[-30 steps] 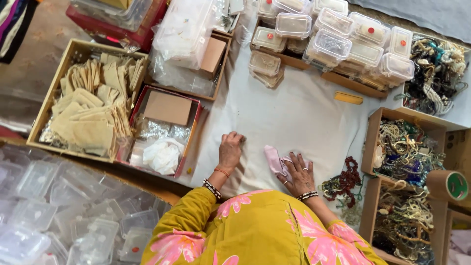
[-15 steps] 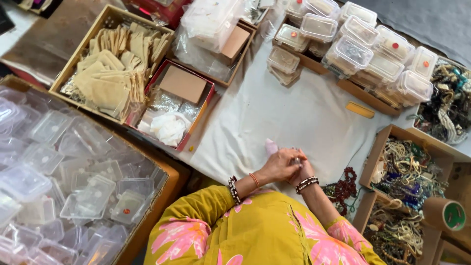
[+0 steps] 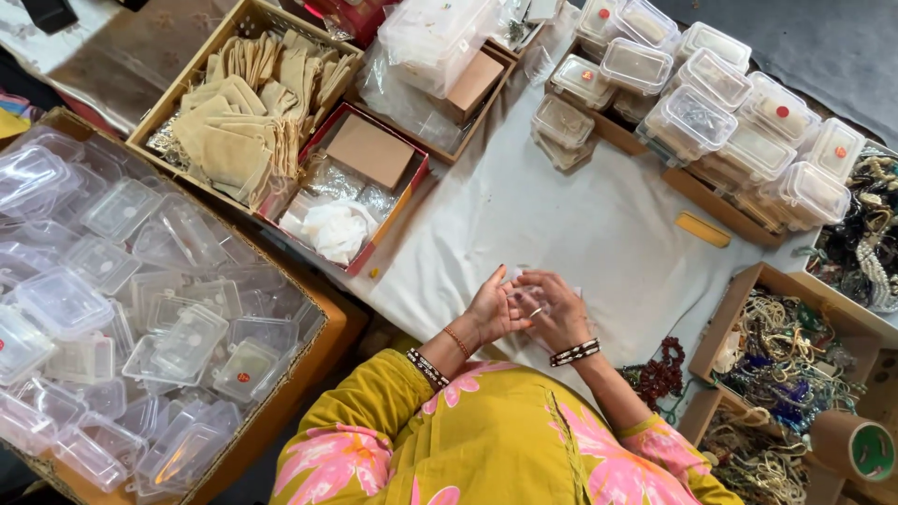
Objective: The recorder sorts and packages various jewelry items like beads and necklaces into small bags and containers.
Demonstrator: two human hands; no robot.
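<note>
Hands meet over the white cloth (image 3: 599, 224), near its near edge. The left hand (image 3: 493, 309) and right hand (image 3: 558, 313) close their fingers together on a small clear pouch (image 3: 520, 297), mostly hidden between them; its shape, long axis and heading cannot be told. Left lies a carton of clear boxes (image 3: 140, 309), cut off by the frame. Right, bead trays (image 3: 795, 374) run out of view.

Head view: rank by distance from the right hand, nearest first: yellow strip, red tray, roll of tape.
From the right hand:
1. Yellow strip, on the white cloth, up and right.
2. Red tray, up and left, past the left hand.
3. Roll of tape, far lower right corner.
</note>
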